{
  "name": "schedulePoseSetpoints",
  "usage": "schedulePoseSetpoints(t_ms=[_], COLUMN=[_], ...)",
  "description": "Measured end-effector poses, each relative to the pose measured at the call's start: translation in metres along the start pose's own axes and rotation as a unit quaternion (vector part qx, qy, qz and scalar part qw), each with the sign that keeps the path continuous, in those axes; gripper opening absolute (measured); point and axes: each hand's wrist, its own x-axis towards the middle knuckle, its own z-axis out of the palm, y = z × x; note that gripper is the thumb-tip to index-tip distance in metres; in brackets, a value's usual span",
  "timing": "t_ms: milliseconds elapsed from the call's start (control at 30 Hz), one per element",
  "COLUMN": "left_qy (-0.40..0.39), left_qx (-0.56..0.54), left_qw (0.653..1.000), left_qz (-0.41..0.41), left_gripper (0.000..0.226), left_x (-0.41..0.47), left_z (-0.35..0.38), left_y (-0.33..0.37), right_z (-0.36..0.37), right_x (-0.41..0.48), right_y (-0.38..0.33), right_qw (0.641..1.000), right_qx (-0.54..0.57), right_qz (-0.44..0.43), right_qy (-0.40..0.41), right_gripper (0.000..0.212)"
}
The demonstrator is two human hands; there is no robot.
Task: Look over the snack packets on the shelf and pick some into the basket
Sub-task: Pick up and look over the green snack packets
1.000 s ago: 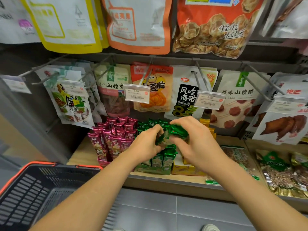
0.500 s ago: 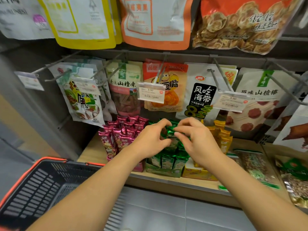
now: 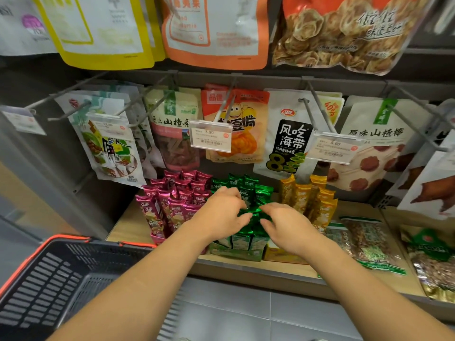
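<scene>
Left hand [image 3: 221, 214] and right hand [image 3: 289, 226] curl onto the green packets [image 3: 246, 190], apparently pinching one; fingers hide the grip.

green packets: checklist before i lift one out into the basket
1. Left hand and right hand pinching the green packets: ok
2. Single packet separated from its neighbours: cannot tell
3. Packet lifted out of its row: not ok
4. Basket open at lower left: ok
5. Left arm clear of the pink packets: cannot tell
</scene>
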Motion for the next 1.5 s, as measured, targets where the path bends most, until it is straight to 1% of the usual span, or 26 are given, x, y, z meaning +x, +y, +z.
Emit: schedulePoseSetpoints(t_ms=[67, 133, 233, 300, 367, 433, 500, 533, 600, 667, 767, 867, 967, 1033, 1100, 1167, 1233, 1267, 1333, 1367, 1433, 1500], left_qy=[-0.037, -0.058, -0.074, -0.109, -0.152, -0.170, -0.150, -0.135, -0.116, -0.092, -0.062, -0.080, -0.110, -0.104, -0.096, -0.101, -0.104, -0.103, -0.100, -0.096, -0.084, -0.068], left_qx=[0.010, 0.020, 0.037, 0.049, 0.060, 0.070, 0.058, 0.047, 0.051, 0.087, 0.131, 0.113, 0.098, 0.103, 0.110, 0.111, 0.114, 0.114, 0.101, 0.087, 0.045, 0.003], left_qw=[0.999, 0.998, 0.997, 0.993, 0.987, 0.983, 0.987, 0.989, 0.992, 0.992, 0.989, 0.990, 0.989, 0.989, 0.989, 0.989, 0.988, 0.988, 0.990, 0.992, 0.995, 0.998], left_qz=[0.005, -0.002, -0.011, -0.008, -0.011, -0.008, -0.019, -0.025, -0.011, 0.018, 0.035, 0.019, -0.001, 0.005, 0.010, 0.008, 0.006, 0.006, 0.004, 0.002, -0.005, -0.011], left_gripper=[0.032, 0.030, 0.032, 0.031, 0.041, 0.056, 0.066, 0.066, 0.059, 0.051, 0.053, 0.065, 0.069, 0.067, 0.064, 0.063, 0.063, 0.063, 0.063, 0.064, 0.066, 0.061], left_x=[0.000, 0.000, -0.002, -0.002, -0.003, -0.002, -0.003, -0.002, -0.002, -0.002, -0.003, -0.003, -0.004, -0.005, -0.006, -0.008, -0.009, -0.009, -0.011, -0.011, -0.013, -0.014], left_z=[-0.002, -0.005, -0.005, -0.002, 0.001, 0.002, 0.004, 0.005, 0.009, 0.012, 0.018, 0.020, 0.017, 0.014, 0.012, 0.010, 0.009, 0.009, 0.008, 0.008, 0.007, 0.004], left_y=[0.002, 0.002, 0.005, 0.009, 0.012, 0.009, 0.004, 0.002, 0.003, 0.006, 0.004, -0.002, -0.006, -0.007, -0.007, -0.007, -0.006, -0.006, -0.005, -0.005, -0.005, -0.006], right_z=[0.004, 0.007, 0.013, 0.017, 0.015, 0.008, 0.000, -0.003, -0.007, -0.010, -0.010, -0.002, 0.005, 0.006, 0.008, 0.010, 0.006, 0.002, -0.007, -0.013, -0.025, -0.040], right_x=[0.000, -0.001, -0.005, -0.006, -0.003, 0.001, 0.005, 0.009, 0.020, 0.036, 0.061, 0.075, 0.084, 0.088, 0.087, 0.081, 0.069, 0.061, 0.044, 0.034, 0.014, -0.010], right_y=[0.000, 0.001, -0.002, -0.005, -0.006, -0.007, -0.008, -0.009, -0.013, -0.017, -0.023, -0.022, -0.020, -0.020, -0.020, -0.019, -0.022, -0.025, -0.033, -0.037, -0.041, -0.042], right_qw=[1.000, 1.000, 0.997, 0.994, 0.996, 0.998, 0.991, 0.986, 0.982, 0.984, 0.987, 0.988, 0.986, 0.984, 0.982, 0.981, 0.976, 0.966, 0.930, 0.913, 0.891, 0.875], right_qx=[-0.006, -0.016, -0.077, -0.106, -0.083, -0.011, 0.054, 0.069, 0.068, 0.045, -0.005, -0.071, -0.094, -0.108, -0.133, -0.141, -0.090, -0.044, 0.023, 0.040, 0.042, 0.025], right_qz=[-0.003, -0.001, -0.004, -0.007, 0.006, 0.031, 0.046, 0.050, 0.053, 0.061, 0.092, 0.105, 0.128, 0.129, 0.112, 0.081, 0.036, 0.004, -0.069, -0.099, -0.135, -0.158], right_qy=[0.001, 0.004, 0.009, 0.010, 0.017, 0.047, 0.113, 0.142, 0.168, 0.164, 0.131, 0.091, 0.055, 0.056, 0.070, 0.104, 0.193, 0.253, 0.360, 0.394, 0.432, 0.457], right_gripper=[0.045, 0.045, 0.042, 0.041, 0.038, 0.036, 0.035, 0.033, 0.031, 0.032, 0.037, 0.037, 0.034, 0.028, 0.023, 0.021, 0.020, 0.019, 0.017, 0.017, 0.016, 0.016])
